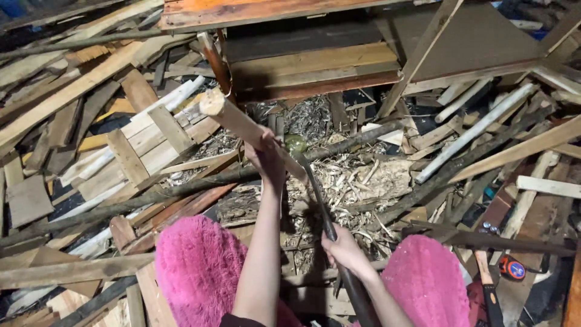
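Both grips closed: left hand [264, 154] around pale round pole [233, 118] (bark stripped), right hand [344, 247] around dark curved blade-tool [321, 203].

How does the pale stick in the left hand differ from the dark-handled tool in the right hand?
The pale stick is thick, light, bare wood with a cut end showing; the dark tool is slimmer and nearly black. The left hand holds the stick tilted up and away to the left; the right hand grips the tool low on its handle, its head meeting the stick. Both are long, and each is held in one hand.
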